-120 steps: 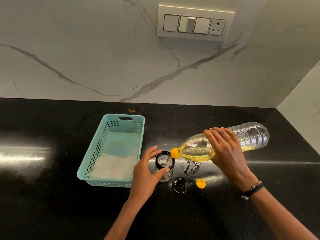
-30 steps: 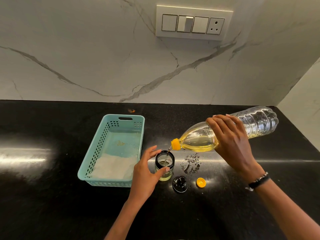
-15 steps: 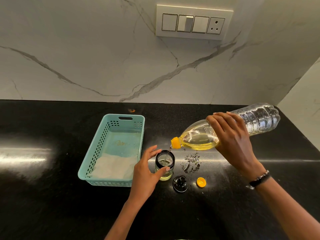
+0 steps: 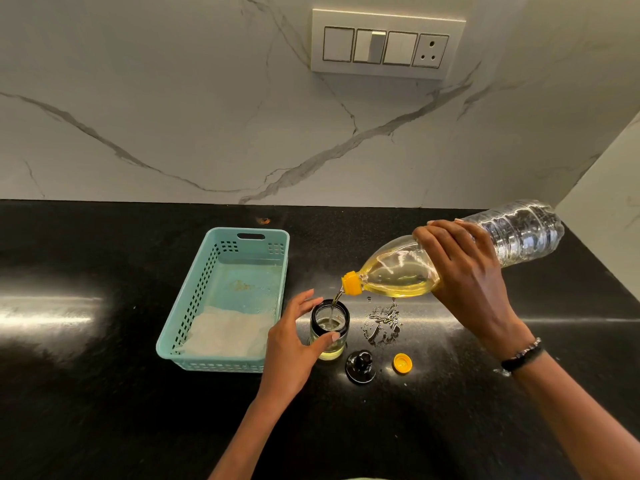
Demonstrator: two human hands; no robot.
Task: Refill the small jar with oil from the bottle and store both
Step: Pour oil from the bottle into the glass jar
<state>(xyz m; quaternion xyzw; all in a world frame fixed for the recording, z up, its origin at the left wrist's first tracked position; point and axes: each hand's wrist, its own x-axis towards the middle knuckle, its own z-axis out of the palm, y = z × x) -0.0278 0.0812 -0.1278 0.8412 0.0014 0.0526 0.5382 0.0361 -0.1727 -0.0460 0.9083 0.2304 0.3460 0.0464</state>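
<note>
A small glass jar (image 4: pixel 330 332) with a black rim stands open on the black counter, holding some yellow oil. My left hand (image 4: pixel 289 344) holds it from the left, thumb curled across its front. My right hand (image 4: pixel 464 271) grips a clear plastic oil bottle (image 4: pixel 450 256), tilted with its yellow neck down and to the left, just above the jar. A thin stream of oil runs from the neck into the jar. The jar's black lid (image 4: pixel 360 367) and the bottle's yellow cap (image 4: pixel 402 362) lie on the counter to the right of the jar.
A teal plastic basket (image 4: pixel 194 306) lined with a white cloth sits left of the jar. A wet patch (image 4: pixel 382 323) glints on the counter under the bottle. A marble wall with a switch panel (image 4: pixel 386 43) rises behind the counter, and a side wall closes in at the right.
The bottle's base has risen, so the bottle tilts more steeply toward the jar. The oil level in the jar has gone up. My left hand stays on the jar.
</note>
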